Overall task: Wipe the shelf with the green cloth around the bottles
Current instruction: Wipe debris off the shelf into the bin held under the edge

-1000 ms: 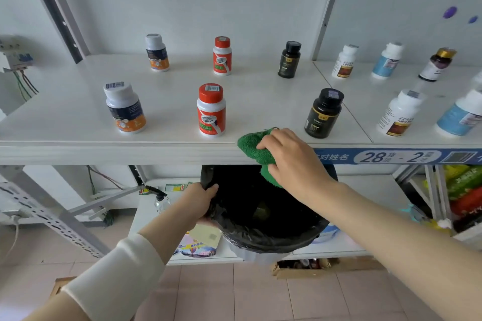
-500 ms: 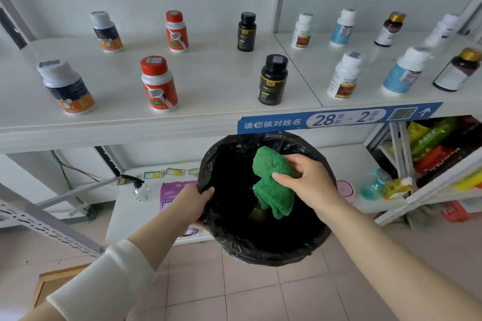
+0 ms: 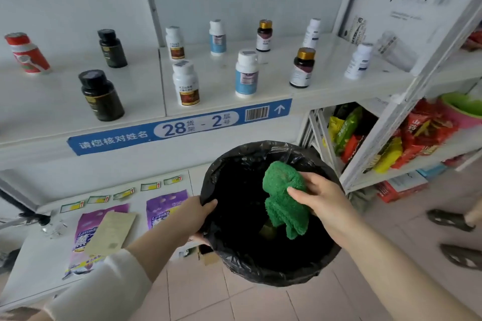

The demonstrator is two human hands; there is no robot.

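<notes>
Now: right hand (image 3: 323, 198) pinches bunched green cloth (image 3: 284, 198), dangling inside black-lined bin (image 3: 260, 272) below shelf (image 3: 146, 86) edge; left hand (image 3: 193, 216) grips bin rim. Likely step: shake debris off. Keep cloth low, bin steady.

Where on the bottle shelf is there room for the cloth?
Widest bare patch: the shelf left of the front black bottle, in front of the red bottle. Crowded: between the front white bottle and front blue bottle.

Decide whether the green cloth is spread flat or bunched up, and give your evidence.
Bunched up. The green cloth hangs in crumpled folds from the right hand, which grips it over the black-lined bin.
</notes>
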